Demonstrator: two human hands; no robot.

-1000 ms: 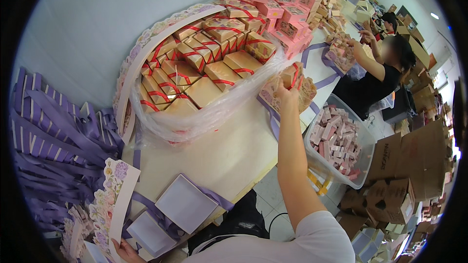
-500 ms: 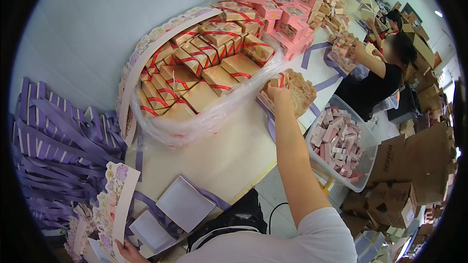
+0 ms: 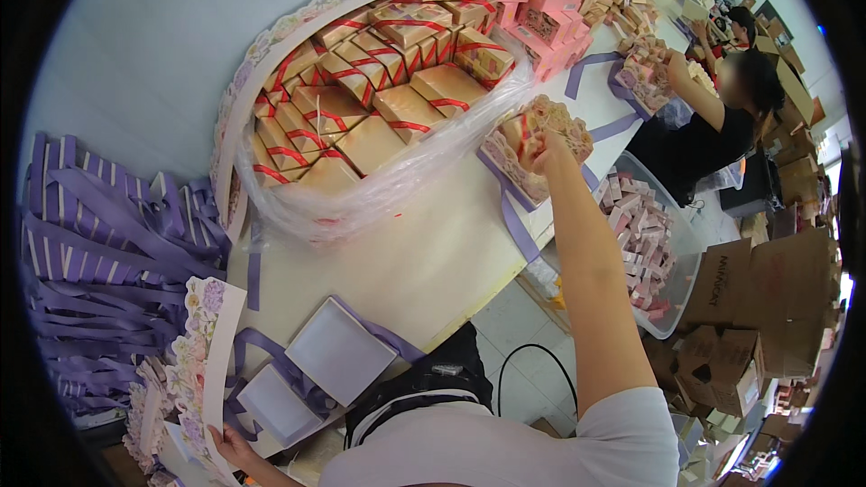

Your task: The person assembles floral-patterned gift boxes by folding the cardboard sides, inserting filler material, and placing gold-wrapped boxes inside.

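The right fingers [image 3: 539, 142] are lying against a red-ribboned gold box [image 3: 517, 132], though whether they are grasping it I cannot tell; it is sitting inside a flower-edged purple box [image 3: 507, 182] on the desk [image 3: 397, 257]. The left fingers [image 3: 217, 437] are gripping a floral card strip [image 3: 218, 343]. Beyond, more gold boxes [image 3: 401, 106] are crowding together.

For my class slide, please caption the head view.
Right hand at a gold box in a floral-edged purple box; left hand grips a floral card strip.

Box [image 3: 505, 178] (on table [image 3: 388, 271]) left of tub [image 3: 685, 281]
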